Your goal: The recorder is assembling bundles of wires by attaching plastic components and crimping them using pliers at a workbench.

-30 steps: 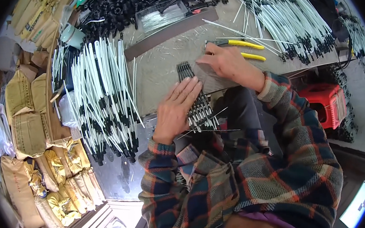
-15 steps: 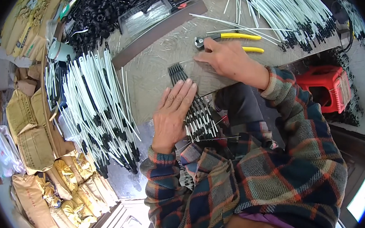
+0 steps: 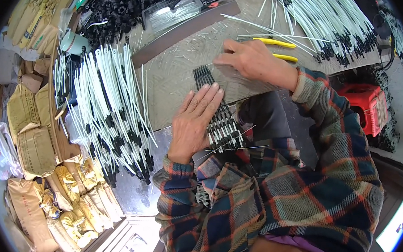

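A row of slim rods with black ends and white middles (image 3: 223, 124) lies side by side over the table's near edge and my lap. My left hand (image 3: 194, 122) lies flat across this row with its fingers stretched out, pressing it down. Beyond the row's far end, my right hand (image 3: 255, 62) is closed in a pinch, its fingertips slightly blurred. A thin wire (image 3: 210, 64) runs from those fingertips to the black tips of the rods. Pliers with yellow handles (image 3: 275, 42) lie behind my right hand, which hides their head. More thin wires (image 3: 238, 148) cross the row's near end.
A thick pile of white rods with black ends (image 3: 108, 109) overhangs the table on the left; another pile (image 3: 330, 18) is at the far right. A brown metal bar (image 3: 184, 32) fronts a clear box of pins (image 3: 174, 15) and black parts (image 3: 126, 13). A red stool (image 3: 363, 106) stands right.
The whole view has shifted slightly. My right hand has moved a little and now covers the pliers' head. My left hand stays flat on the row.
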### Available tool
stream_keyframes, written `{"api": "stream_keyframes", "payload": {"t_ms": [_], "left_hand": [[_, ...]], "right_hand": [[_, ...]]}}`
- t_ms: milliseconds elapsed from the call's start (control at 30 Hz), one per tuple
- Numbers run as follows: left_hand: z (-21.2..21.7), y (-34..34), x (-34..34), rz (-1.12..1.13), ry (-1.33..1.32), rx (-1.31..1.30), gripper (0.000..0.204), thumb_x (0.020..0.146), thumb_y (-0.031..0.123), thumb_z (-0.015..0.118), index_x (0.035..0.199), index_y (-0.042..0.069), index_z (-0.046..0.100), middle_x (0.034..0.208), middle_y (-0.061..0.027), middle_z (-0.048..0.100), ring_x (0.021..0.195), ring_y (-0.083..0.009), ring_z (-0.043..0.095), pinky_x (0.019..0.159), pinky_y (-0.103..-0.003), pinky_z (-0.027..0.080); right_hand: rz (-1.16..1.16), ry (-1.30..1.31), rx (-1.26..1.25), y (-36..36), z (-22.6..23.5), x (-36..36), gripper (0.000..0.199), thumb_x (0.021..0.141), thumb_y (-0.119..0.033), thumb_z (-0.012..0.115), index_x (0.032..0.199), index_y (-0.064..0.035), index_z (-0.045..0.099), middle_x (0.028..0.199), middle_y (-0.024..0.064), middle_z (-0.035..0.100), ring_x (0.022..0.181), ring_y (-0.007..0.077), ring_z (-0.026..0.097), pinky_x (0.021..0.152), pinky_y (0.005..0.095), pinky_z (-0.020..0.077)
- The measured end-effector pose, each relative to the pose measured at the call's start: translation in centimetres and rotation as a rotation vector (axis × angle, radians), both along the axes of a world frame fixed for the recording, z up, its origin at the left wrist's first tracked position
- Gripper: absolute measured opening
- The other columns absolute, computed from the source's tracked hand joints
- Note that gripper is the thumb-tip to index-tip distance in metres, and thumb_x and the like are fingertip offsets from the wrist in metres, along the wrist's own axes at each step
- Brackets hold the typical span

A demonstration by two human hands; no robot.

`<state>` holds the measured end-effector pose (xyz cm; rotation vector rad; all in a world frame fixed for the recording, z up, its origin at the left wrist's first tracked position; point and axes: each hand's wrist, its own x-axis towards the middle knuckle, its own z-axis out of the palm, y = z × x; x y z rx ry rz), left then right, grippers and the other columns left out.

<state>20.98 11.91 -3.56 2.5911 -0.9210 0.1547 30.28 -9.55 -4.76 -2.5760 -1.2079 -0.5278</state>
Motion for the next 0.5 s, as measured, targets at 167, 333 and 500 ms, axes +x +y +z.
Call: {"api": "stream_keyframes", "payload": {"t_ms": [167,333,500], "left_hand": [[-0.1,0.6,0.1,-0.052,0.003,0.004,0.053,0.076,0.014,0.047,0.129,0.011,0.044,0.132,-0.0060,0.044,0.123,-0.0226,0.041,0.103,-0.037,0.030],[-0.4,1.2,-0.1,-0.039,0.018,-0.012,0.061,0.072,0.023,0.053,0.131,0.011,0.041,0.135,-0.0057,0.041,0.124,-0.0223,0.039,0.104,-0.037,0.029],[-0.8,1.1,0.0,-0.048,0.021,-0.024,0.079,0.054,0.005,0.061,0.130,0.011,0.040,0.135,-0.0042,0.040,0.124,-0.0209,0.038,0.104,-0.036,0.030]], "right_hand": [[-0.003,0.025,-0.029,0.9,0.5,0.0,0.022,0.073,-0.010,0.055,0.095,-0.0143,0.057,0.083,0.0066,0.048,0.058,0.0262,0.054,0.048,0.0363,0.0423],[0.043,0.039,-0.051,1.2,0.9,0.6,0.021,0.075,-0.010,0.055,0.095,-0.0149,0.057,0.084,0.0054,0.050,0.058,0.0257,0.057,0.048,0.0363,0.0436],[0.073,0.050,-0.078,1.4,0.5,1.2,0.021,0.076,-0.011,0.054,0.097,-0.0149,0.056,0.085,0.0054,0.051,0.061,0.0266,0.058,0.049,0.0368,0.0445]]}}
